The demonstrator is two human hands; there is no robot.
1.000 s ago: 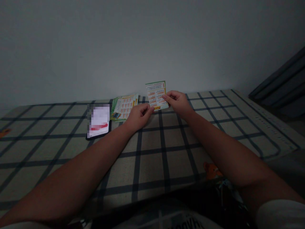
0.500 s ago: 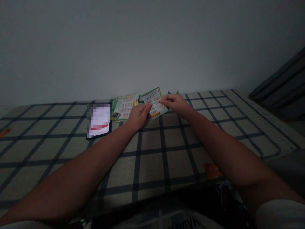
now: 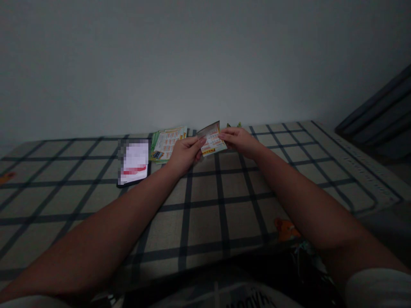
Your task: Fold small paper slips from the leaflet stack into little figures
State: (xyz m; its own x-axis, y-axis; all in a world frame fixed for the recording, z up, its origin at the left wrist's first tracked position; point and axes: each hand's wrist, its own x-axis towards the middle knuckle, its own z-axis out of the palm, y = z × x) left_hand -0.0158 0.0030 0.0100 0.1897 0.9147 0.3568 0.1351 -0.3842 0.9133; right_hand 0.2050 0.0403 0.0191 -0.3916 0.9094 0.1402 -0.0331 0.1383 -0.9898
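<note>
A small printed leaflet (image 3: 212, 140), white with red, yellow and green print, is held up between both hands above the cloth. My left hand (image 3: 184, 155) is closed on its left side, thumb on the printed face. On the right edge, the thumb and fingers of my right hand (image 3: 239, 141) pinch the paper. The upper part of the leaflet looks greyish and bent. Just left of my left hand lies a fanned pile of similar leaflets (image 3: 166, 143), partly covered by that hand.
A phone (image 3: 136, 160) with a lit, blurred screen lies left of the pile. Behind my right hand, small green pieces (image 3: 237, 125) show by the wall (image 3: 205, 64). A checked cloth (image 3: 205, 222) covers the surface. Dark folded fabric (image 3: 382, 111) hangs at the far right.
The leaflet's upper part has tilted or bent, so its green top band no longer shows and a greyish strip appears. Both hands keep their hold with only slight shifts.
</note>
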